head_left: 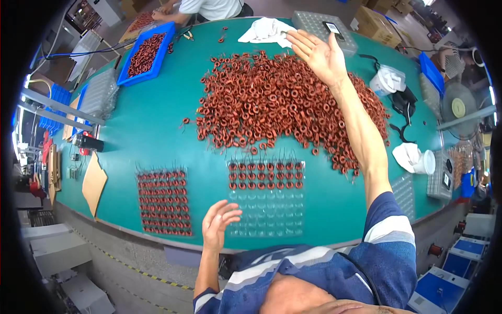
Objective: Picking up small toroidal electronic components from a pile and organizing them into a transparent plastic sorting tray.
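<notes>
My right hand (325, 58) is stretched out, palm showing and fingers extended, over the far side of a wide heap of small red-brown ring coils (272, 99) with dark wire ends. Nothing shows in it. Lower down, my left hand (218, 222) hovers at the left edge of a clear plastic tray (266, 214), its fingers loosely bent and apart, with nothing visible in them. Several ring coils (261, 177) fill the far rows of that tray, wire ends pointing away; its near pockets hold none. To the left lies a second tray (163, 203), full of ring coils in rows.
A blue bin (149, 55) of coils stands at the far left of the green table (151, 125). White cloth (266, 30), stacked clear trays (324, 29) and a white tub (387, 81) sit along the far and right sides. Cardboard (94, 183) lies left. Another person (209, 9) works beyond.
</notes>
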Demonstrator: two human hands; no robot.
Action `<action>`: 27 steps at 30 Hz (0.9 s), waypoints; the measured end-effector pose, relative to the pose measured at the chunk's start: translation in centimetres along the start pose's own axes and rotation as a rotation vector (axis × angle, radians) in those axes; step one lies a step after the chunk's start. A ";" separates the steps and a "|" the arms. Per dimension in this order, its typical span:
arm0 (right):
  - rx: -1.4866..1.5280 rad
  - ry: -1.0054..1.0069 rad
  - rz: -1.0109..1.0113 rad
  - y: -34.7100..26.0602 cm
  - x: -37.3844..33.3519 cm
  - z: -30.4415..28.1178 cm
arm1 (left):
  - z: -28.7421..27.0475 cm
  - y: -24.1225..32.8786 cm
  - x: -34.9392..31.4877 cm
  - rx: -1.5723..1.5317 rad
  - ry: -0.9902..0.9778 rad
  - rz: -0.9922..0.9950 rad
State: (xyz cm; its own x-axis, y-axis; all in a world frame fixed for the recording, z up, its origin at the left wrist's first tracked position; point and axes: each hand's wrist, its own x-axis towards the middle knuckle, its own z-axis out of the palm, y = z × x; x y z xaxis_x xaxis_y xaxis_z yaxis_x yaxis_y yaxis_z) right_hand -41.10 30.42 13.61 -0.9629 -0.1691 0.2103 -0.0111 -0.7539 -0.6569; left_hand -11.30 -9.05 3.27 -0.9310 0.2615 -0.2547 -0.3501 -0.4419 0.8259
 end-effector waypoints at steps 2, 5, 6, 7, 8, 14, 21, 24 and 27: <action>0.043 -0.028 -0.004 -0.5 -2.0 1.8 | 0.5 -0.1 -1.7 -0.001 -0.042 0.018; -0.038 0.037 0.036 -0.3 -5.5 3.8 | 0.4 -0.8 -4.3 0.043 -0.027 0.031; -0.158 0.083 0.036 0.1 -6.8 4.2 | 0.4 -1.0 -5.3 0.058 -0.008 0.045; -0.397 0.118 0.095 0.2 -8.1 3.7 | 0.6 -1.1 -6.5 0.068 -0.009 0.075; -0.732 0.098 0.141 0.3 -9.7 2.0 | 1.0 -0.7 -7.9 0.079 -0.006 0.095; -1.712 0.023 0.168 7.0 -17.7 -3.0 | -0.2 -3.9 -13.0 -0.024 0.127 0.080; -2.243 0.020 -0.359 12.6 -14.5 -4.4 | -0.9 -5.8 -15.3 0.031 0.203 -0.016; -2.515 0.011 -0.037 13.1 -13.2 -10.1 | -1.2 -5.7 -14.8 -0.250 0.233 -0.073; -2.673 -0.302 -0.129 12.8 -12.2 -10.7 | -1.3 -4.6 -13.6 -0.599 0.160 -0.001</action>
State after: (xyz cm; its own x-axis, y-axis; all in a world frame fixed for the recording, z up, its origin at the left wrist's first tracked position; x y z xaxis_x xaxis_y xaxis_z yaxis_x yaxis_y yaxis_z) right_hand -32.40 29.62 -5.12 -0.9003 -0.3966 0.1795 -0.3277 0.8888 0.3206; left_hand 2.82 -11.71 2.31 -0.9183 0.1505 -0.3662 -0.3050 -0.8586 0.4120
